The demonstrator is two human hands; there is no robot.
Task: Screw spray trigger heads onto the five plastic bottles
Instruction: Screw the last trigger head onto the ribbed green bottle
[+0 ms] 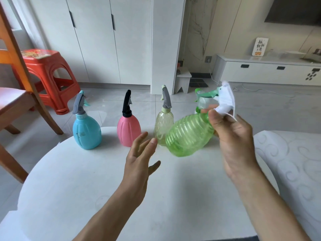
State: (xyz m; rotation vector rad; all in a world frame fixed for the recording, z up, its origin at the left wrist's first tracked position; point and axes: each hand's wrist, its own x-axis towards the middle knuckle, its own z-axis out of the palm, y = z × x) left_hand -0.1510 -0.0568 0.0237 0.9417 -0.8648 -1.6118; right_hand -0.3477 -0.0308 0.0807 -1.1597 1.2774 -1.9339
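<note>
My right hand (232, 136) grips a ribbed green bottle (189, 134) by its neck and white trigger head (225, 98), holding it tilted above the table with its base toward the left. My left hand (139, 157) is open just left of the bottle's base, fingers spread, touching nothing. On the white table (104, 180) stand a blue bottle (86, 131) with a grey head, a pink bottle (128, 129) with a black head, and a clear yellowish bottle (163, 126) with a grey head. A clear bottle (203, 101) with a green head stands partly hidden behind the held one.
A wooden chair (20, 94) stands at the left with a red plastic stool (46, 75) behind it. A white patterned cushion (291, 162) lies at the right edge of the table. White cabinets and a low TV unit (269, 70) line the far wall.
</note>
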